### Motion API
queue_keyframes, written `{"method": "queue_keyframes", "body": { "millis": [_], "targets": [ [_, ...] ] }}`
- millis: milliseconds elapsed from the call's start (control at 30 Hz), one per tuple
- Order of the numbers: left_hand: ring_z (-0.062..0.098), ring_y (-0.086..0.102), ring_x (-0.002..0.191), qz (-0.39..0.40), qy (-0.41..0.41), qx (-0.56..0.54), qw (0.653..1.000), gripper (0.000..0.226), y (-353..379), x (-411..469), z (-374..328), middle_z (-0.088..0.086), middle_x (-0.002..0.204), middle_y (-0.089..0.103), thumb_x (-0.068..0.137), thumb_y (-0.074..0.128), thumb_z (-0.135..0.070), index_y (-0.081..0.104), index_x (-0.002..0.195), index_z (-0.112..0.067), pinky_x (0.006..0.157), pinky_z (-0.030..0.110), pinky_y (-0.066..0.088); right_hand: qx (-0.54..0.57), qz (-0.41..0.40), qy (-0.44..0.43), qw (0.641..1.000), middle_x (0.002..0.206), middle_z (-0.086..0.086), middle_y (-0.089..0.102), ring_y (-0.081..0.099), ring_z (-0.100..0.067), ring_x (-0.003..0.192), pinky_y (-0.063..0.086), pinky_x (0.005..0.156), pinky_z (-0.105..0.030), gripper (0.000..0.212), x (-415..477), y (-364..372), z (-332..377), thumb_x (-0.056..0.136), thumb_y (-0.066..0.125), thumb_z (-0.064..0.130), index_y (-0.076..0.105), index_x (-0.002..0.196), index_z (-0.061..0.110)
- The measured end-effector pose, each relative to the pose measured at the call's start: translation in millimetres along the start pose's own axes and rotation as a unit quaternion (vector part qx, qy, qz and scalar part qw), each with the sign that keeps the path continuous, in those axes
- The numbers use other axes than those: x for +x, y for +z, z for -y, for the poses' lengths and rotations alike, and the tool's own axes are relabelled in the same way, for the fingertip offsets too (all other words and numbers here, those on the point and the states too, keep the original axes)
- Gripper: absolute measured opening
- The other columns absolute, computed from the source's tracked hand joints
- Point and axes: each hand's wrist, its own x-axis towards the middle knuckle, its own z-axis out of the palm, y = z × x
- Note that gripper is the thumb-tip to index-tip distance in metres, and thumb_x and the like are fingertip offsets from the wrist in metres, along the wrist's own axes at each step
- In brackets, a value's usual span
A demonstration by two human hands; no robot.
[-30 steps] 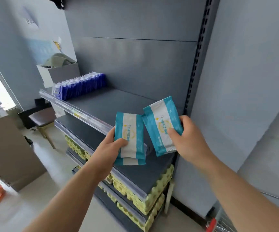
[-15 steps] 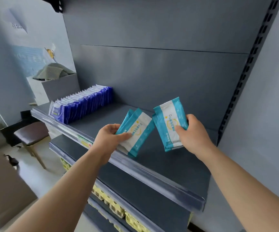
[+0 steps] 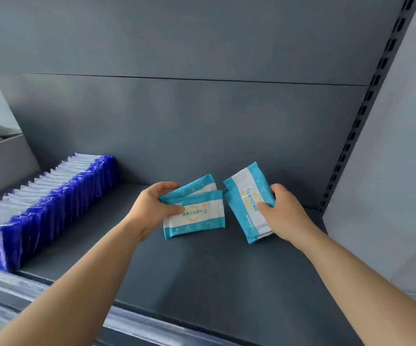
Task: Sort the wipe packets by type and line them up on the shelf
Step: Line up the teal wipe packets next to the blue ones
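Above the grey shelf (image 3: 202,275), its blue row (image 3: 49,206) already lined up at left, we grip 2 teal packets (image 3: 194,213) in our left hand (image 3: 152,208) and 1 teal packet (image 3: 249,203) in our right hand (image 3: 284,213). We judge the next move is standing them upright, apart from the blue.

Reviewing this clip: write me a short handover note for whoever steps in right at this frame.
Left hand: grip shut on two teal packets, held over the shelf.
Right hand: grip shut on one teal packet, tilted, beside them.
Done: blue packets stand in a row along the shelf's left side.
Left: set the teal ones down in their own line, apart from the blue.
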Motion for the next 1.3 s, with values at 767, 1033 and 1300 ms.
{"method": "queue_keyframes", "body": {
  "millis": [767, 1033, 1300],
  "targets": [
    [0.021, 0.070, 0.085, 0.252, -0.044, -0.092, 0.962, 0.022, -35, 82, 5, 0.008, 0.098, 0.074, 0.081, 0.072, -0.010, 0.068, 0.103, -0.012, 0.083, 0.036, 0.055, 0.048, 0.023, 0.037, 0.998, 0.088, 0.003, 0.075, 0.072, -0.013, 0.081, 0.057, 0.082, -0.039, 0.020, 26, 71, 64, 0.074, 0.079, 0.016, 0.070, 0.091, 0.013],
    [0.017, 0.067, 0.077, 0.212, -0.039, -0.082, 0.973, 0.003, -45, 84, 10, 0.007, 0.097, 0.074, 0.090, 0.065, -0.018, 0.065, 0.092, -0.015, 0.069, 0.028, 0.051, 0.100, -0.070, 0.089, 0.989, 0.080, -0.006, 0.073, 0.066, -0.013, 0.065, 0.049, 0.052, -0.019, 0.010, 27, 53, 68, 0.074, 0.076, 0.011, 0.070, 0.082, 0.011],
    [0.031, 0.068, 0.102, 0.252, -0.075, -0.257, 0.930, 0.050, -41, 71, 13, 0.013, 0.119, 0.067, 0.090, 0.039, 0.015, 0.050, 0.130, -0.013, 0.076, 0.043, 0.059, 0.244, -0.123, 0.166, 0.947, 0.094, -0.008, 0.071, 0.071, -0.017, 0.077, 0.058, 0.061, -0.028, 0.018, 21, 61, 62, 0.082, 0.070, 0.006, 0.059, 0.095, 0.005]
  ]
}}
